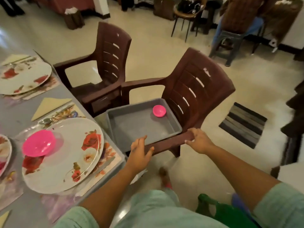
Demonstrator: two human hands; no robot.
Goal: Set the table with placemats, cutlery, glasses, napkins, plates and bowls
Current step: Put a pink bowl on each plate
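A grey tray [130, 127] lies on the seat of the near brown chair [194, 89], holding one small pink bowl [159, 110]. My left hand [139, 153] rests on the tray's near rim and the chair's front armrest, thumb against the armrest. My right hand [198, 140] grips the end of that armrest [166, 144]. On the grey table [21, 209] at left sits a rose-patterned plate [74, 150] on a floral placemat [107, 155], with a pink bowl [39, 143] on it. A spoon [45, 120] and a folded beige napkin [49, 106] lie beyond it.
A second plate [24, 76] on its placemat stands farther along the table. Another brown chair [105, 63] is pushed near the table edge. A striped mat [243, 124] lies on the floor at right. Stools and furniture line the far wall.
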